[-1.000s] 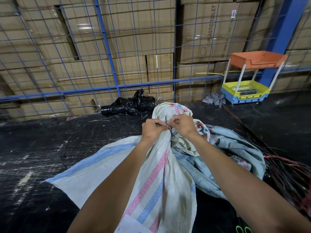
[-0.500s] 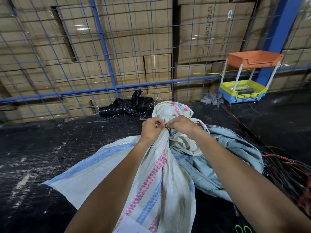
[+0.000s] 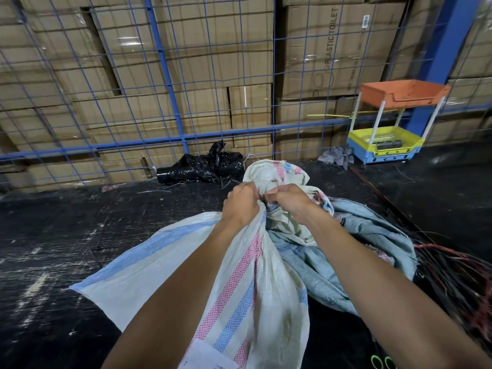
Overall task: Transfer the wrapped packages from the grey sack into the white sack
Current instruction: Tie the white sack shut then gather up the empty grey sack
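Note:
The white sack [image 3: 269,288], woven with pink and blue stripes, lies in front of me with its neck gathered tight. My left hand [image 3: 241,202] and my right hand [image 3: 288,199] both pinch that bunched neck, close together, around a thin dark tie. The sack's loose mouth [image 3: 274,174] fans out beyond my fingers. A crumpled grey sack [image 3: 354,251] lies flat on the floor to the right, partly under the white one. No wrapped packages are visible.
The floor [image 3: 80,249] is black and scuffed. A black plastic bag [image 3: 202,166] lies by the blue wire fence [image 3: 170,97] with cardboard boxes behind. A coloured tray rack [image 3: 391,123] and a grey rag [image 3: 336,155] stand at back right. Red and black cords [image 3: 458,275] pile at right.
Both hands have stayed on the sack's neck, fingers shifting slightly around the tie. My view has tilted a little; the sacks have not moved.

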`<state>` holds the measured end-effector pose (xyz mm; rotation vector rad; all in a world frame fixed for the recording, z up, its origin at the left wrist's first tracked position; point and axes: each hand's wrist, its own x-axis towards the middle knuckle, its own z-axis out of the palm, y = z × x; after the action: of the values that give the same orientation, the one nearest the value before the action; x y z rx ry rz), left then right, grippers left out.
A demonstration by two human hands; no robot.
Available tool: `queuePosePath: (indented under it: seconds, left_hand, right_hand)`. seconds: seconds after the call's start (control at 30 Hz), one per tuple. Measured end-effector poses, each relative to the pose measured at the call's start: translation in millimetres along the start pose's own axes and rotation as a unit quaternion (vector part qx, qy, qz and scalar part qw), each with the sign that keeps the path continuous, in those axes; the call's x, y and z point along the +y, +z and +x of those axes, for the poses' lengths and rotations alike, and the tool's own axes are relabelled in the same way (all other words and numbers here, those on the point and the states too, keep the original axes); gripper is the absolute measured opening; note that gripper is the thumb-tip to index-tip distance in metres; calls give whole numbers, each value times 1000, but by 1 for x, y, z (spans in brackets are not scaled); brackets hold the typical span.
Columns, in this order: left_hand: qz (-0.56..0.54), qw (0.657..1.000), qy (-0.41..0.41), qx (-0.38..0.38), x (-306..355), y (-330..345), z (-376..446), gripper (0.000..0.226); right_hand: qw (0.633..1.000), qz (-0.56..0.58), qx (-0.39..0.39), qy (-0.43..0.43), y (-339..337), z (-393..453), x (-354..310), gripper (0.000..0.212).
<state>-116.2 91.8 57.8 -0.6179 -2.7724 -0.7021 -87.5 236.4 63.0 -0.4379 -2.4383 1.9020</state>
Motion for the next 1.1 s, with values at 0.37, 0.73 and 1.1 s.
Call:
queuePosePath:
  seconds: [0.37,0.73,1.1]
  left_hand:
    - [31,997,-45,-55,-18,-8,4,27]
    - [-191,982,-11,-4,-40,-28,-8,20]
    - [-193,975,92,65,-99,-111,-41,40]
  right_hand:
    - [994,59,-79,39,6,-25,15,15]
    - [996,22,-55,69,38,-40,8,51]
    - [983,112,-21,-145,117,-29,-70,14]
